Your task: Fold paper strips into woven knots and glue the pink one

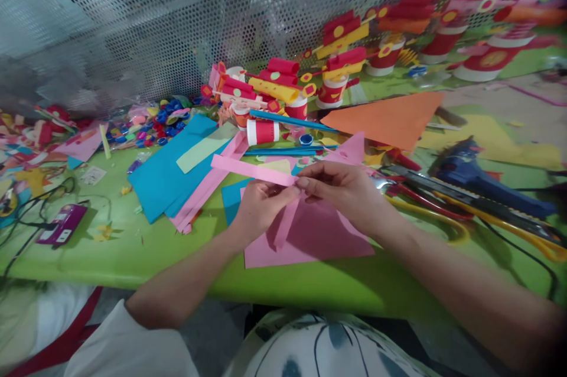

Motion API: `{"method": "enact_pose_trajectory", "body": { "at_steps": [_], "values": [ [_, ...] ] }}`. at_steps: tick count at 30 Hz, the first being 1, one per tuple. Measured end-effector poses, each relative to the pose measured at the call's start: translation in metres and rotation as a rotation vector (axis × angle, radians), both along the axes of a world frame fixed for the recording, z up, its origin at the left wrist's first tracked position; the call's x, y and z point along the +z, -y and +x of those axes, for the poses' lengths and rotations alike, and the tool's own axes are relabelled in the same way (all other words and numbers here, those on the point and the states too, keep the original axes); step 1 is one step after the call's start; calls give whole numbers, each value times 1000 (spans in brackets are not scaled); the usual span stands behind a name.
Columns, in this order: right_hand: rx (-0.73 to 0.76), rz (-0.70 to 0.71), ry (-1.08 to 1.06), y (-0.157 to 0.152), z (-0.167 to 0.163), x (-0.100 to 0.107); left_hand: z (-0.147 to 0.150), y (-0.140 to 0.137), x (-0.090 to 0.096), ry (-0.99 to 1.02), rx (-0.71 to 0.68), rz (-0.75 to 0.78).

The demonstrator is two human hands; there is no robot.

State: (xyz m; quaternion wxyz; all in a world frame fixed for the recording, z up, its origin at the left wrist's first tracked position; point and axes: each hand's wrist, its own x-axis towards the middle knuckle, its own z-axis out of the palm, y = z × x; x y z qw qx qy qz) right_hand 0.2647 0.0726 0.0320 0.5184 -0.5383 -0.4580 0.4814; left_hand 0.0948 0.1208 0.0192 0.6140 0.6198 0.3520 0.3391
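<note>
Above the green surface [155,259], near its front edge, the left hand [261,205] and the right hand [339,191] pinch one end of the pink strip [248,170]. Its long axis runs leftward from these fingertips; the left hand is nearer to its free end.

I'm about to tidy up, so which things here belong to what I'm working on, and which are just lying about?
In hand:
- pink strip, held by left hand and right hand
- probably the pink sheet beneath

Lying about, it seems:
- orange sheet
- purple box
- blue sheets
</note>
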Motion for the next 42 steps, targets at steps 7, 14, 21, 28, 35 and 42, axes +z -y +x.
{"method": "enact_pose_trajectory", "body": {
  "at_steps": [7,14,21,28,35,42],
  "values": [
    [82,-10,-2,0,5,-3,-2,0,-6,-82,-61,118],
    [0,104,185,2,5,-4,0,2,2,-46,-86,25],
    [28,-17,-4,1,1,0,-2,-1,1,18,0,-74],
    [47,-79,-148,1,2,-1,-3,-1,-2,6,25,-12],
    [-58,-2,-96,1,2,2,-1,-1,6,31,69,-17],
    [-1,20,-51,2,2,4,-3,-10,2,272,-8,-400]
  ]
}}
